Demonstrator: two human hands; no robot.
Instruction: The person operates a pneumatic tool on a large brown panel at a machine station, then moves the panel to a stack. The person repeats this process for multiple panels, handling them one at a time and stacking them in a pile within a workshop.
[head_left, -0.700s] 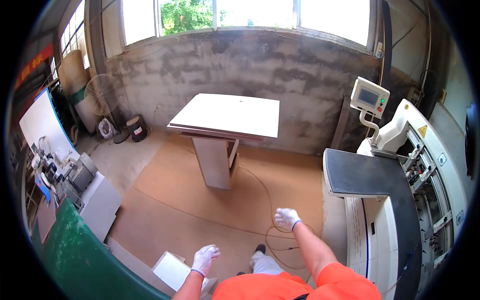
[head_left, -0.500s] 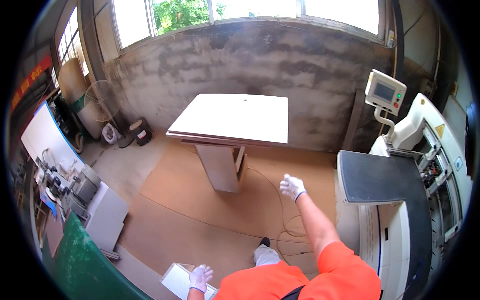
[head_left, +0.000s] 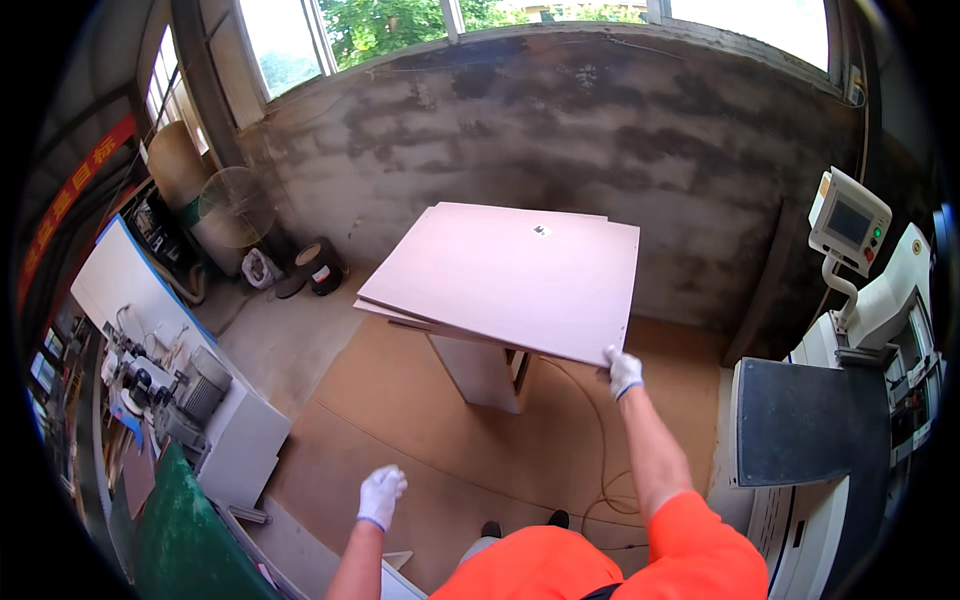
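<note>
A flat, pale board (head_left: 510, 275) lies on top of a stack, turned slightly against the board edge (head_left: 400, 318) showing under it. My gloved right hand (head_left: 625, 372) is closed on the board's near right corner, with the thumb on top; the fingers underneath are hidden. A small label (head_left: 541, 230) sits near the board's far edge. Beneath the stack stands a pale box-like support (head_left: 475, 372) with an open side. My gloved left hand (head_left: 382, 497) hangs in the air over the floor, apart from the stack, its fingers loosely bent and holding nothing.
To the right stands a machine with a dark worktop (head_left: 795, 420) and a control screen (head_left: 850, 222) on an arm. A hose (head_left: 603, 440) lies on the brown floor sheet (head_left: 430, 440). On the left are a green panel (head_left: 190, 530), a bench machine (head_left: 195, 395) and a fan (head_left: 237, 207).
My right hand has reached forward and taken hold of the board's corner. The top board now sits askew over the stack. My left hand has risen, and the view has shifted.
</note>
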